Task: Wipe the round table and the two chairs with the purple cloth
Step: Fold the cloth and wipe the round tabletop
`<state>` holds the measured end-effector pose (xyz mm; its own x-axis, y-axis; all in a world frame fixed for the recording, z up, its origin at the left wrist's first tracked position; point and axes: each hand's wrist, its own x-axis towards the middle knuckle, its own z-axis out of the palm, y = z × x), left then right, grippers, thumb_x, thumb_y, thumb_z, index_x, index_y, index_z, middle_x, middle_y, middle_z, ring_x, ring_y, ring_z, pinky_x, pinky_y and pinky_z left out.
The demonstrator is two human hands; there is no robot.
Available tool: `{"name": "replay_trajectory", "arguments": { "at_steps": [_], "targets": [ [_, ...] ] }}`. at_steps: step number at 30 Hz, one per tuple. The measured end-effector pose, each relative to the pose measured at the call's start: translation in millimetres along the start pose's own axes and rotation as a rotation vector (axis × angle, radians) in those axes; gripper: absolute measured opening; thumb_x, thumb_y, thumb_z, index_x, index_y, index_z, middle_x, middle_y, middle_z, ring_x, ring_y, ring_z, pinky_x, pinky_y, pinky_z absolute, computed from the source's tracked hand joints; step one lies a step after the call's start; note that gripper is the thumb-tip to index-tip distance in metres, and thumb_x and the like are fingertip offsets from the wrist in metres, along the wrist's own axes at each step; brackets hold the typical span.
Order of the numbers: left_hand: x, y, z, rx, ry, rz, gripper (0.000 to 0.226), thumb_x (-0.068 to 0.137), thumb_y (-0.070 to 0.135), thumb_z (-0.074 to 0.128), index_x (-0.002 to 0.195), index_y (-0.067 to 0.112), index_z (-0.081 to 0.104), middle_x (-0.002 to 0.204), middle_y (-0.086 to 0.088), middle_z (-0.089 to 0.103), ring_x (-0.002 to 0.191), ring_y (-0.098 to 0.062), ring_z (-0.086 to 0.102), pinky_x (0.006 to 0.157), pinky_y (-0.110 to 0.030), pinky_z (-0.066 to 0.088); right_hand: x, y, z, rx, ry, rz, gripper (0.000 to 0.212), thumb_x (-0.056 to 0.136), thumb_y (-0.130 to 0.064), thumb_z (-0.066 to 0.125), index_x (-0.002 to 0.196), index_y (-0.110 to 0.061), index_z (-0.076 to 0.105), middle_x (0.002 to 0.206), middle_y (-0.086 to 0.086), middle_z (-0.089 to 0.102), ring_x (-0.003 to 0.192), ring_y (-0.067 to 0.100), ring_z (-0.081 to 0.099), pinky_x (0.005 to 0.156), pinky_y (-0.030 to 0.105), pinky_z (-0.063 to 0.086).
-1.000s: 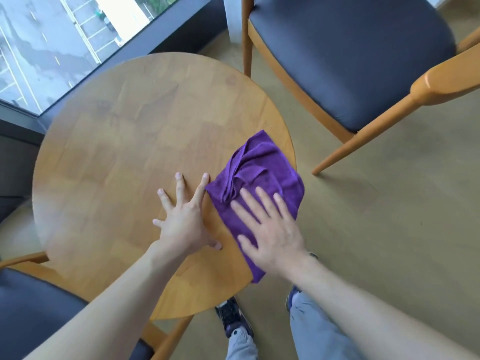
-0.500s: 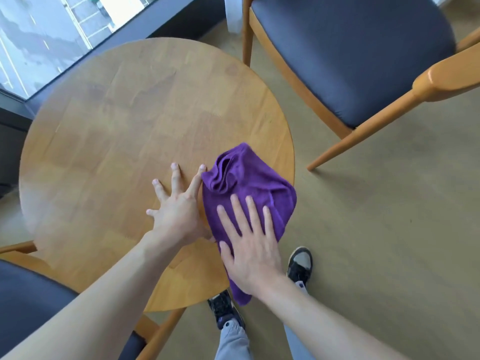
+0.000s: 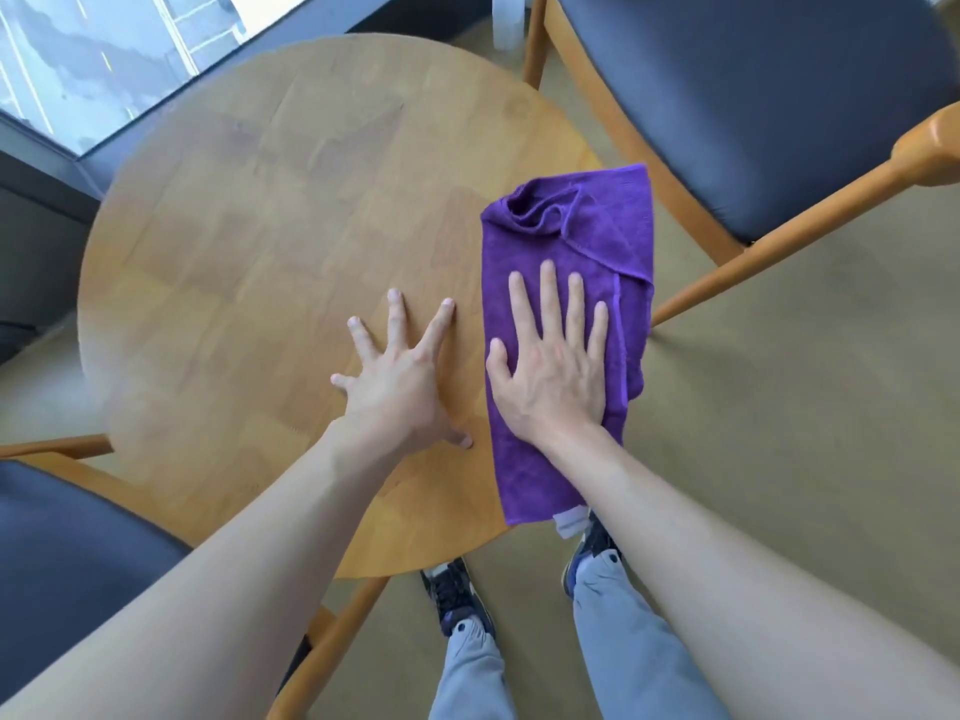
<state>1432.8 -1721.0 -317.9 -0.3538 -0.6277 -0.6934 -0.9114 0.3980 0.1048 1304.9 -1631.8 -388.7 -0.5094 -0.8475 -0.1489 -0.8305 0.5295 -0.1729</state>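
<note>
- Currently, the right hand (image 3: 550, 376) lies flat on the purple cloth (image 3: 571, 241), fingers straight and slightly spread; this grip is open and presses the cloth onto the round wooden surface (image 3: 270, 210).
- The cloth extends beyond the fingertips in a bunched fold, and its outer edge hangs over the rim of the surface on the side away from the left hand.
- The near end of the cloth passes under the right wrist and reaches the near rim.
- The left hand (image 3: 400, 387) rests just beside the right, palm down on bare wood, fingers splayed; this grip is open and holds nothing.
- One chair (image 3: 753, 96) with a dark seat stands beyond the right hand, near the cloth.
- A second chair (image 3: 67, 553) stands outboard of the left forearm.
</note>
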Motion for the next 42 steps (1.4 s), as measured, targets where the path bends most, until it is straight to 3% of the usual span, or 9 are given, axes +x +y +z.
{"name": "replay_trajectory", "arguments": {
  "at_steps": [4,9,15,17,25,27,30,34,42],
  "targets": [
    [-19.3,-42.6,4.9,0.035,0.051,0.063,0.158,0.047,0.057,0.097,0.153,0.051,-0.021,0.163,0.002,-0.036,0.154,-0.042,-0.012,0.113,-0.066,0.035,-14.9,-5.0,3.4,-0.007,-0.012,0.0,0.073,0.099,-0.05,0.03,0.164,-0.028,0.008,0.173,0.005,0.0,0.158,0.032,0.0,0.126,0.057,0.006],
    [-40.0,-95.9,20.0,0.075,-0.028,-0.045,0.164,0.046,0.056,0.098,0.14,0.061,-0.036,0.157,0.003,-0.046,0.151,-0.049,-0.022,0.108,-0.079,0.028,-53.4,-39.7,11.2,0.004,-0.012,0.002,0.072,0.099,-0.048,0.03,0.165,-0.027,0.009,0.173,0.008,0.0,0.158,0.035,-0.002,0.125,0.06,0.005],
    [-35.7,-100.2,27.7,0.026,-0.041,-0.044,0.162,0.044,0.053,0.099,0.15,0.055,-0.024,0.153,0.007,-0.052,0.148,-0.05,-0.028,0.105,-0.083,0.026,-91.3,-38.1,20.7,-0.102,-0.127,-0.654,0.075,0.097,-0.054,0.041,0.164,-0.03,0.016,0.172,0.006,0.006,0.158,0.033,0.005,0.126,0.058,0.006],
    [-34.0,-100.9,28.4,0.013,-0.04,-0.042,0.162,0.044,0.051,0.099,0.15,0.055,-0.024,0.153,0.007,-0.051,0.148,-0.049,-0.028,0.106,-0.083,0.024,-55.4,-17.8,10.1,-0.143,-0.155,-0.724,0.077,0.094,-0.058,0.039,0.163,-0.033,0.017,0.172,0.001,0.009,0.158,0.03,0.009,0.126,0.055,0.006],
    [-29.9,-103.6,32.4,-0.036,-0.019,-0.031,0.168,0.042,0.044,0.102,0.139,0.065,-0.033,0.155,0.007,-0.048,0.148,-0.049,-0.028,0.105,-0.086,0.018,-7.8,-48.1,6.8,-0.056,-0.01,-0.017,0.074,0.097,-0.052,0.029,0.164,-0.029,0.01,0.173,0.004,0.001,0.158,0.035,-0.001,0.125,0.059,0.005],
    [-31.0,-103.3,30.7,-0.027,-0.026,-0.036,0.166,0.043,0.044,0.102,0.142,0.063,-0.03,0.155,0.007,-0.047,0.148,-0.05,-0.027,0.105,-0.086,0.02,-48.5,-77.5,16.3,-0.037,-0.018,-0.063,0.075,0.097,-0.051,0.032,0.164,-0.027,0.01,0.173,0.008,0.0,0.158,0.037,-0.002,0.124,0.062,0.006],
    [-33.1,-103.7,31.0,-0.004,-0.021,-0.031,0.155,0.047,0.047,0.1,0.151,0.053,-0.014,0.158,0.005,-0.044,0.149,-0.052,-0.024,0.105,-0.084,0.024,-108.8,-89.4,26.8,-0.038,-0.082,-0.384,0.078,0.096,-0.051,0.042,0.164,-0.025,0.014,0.173,0.007,0.001,0.158,0.035,-0.001,0.124,0.061,0.007],
    [-36.0,-104.7,31.8,0.005,0.002,-0.021,0.157,0.047,0.054,0.098,0.152,0.051,-0.019,0.158,0.006,-0.044,0.15,-0.05,-0.023,0.107,-0.081,0.024,-82.4,-44.7,18.8,-0.093,-0.128,-0.657,0.076,0.095,-0.057,0.042,0.163,-0.032,0.019,0.172,-0.001,0.01,0.158,0.03,0.009,0.126,0.056,0.008],
    [-69.0,-148.3,60.0,-0.064,0.184,-0.073,0.152,0.046,0.078,0.085,0.151,0.056,-0.023,0.167,0.001,-0.029,0.155,-0.042,-0.012,0.117,-0.067,0.025,-77.9,-94.0,21.4,0.03,-0.043,-0.011,0.076,0.095,-0.048,0.036,0.164,-0.03,0.01,0.173,0.002,-0.002,0.158,0.033,-0.004,0.125,0.061,0.003]
  ]
}}
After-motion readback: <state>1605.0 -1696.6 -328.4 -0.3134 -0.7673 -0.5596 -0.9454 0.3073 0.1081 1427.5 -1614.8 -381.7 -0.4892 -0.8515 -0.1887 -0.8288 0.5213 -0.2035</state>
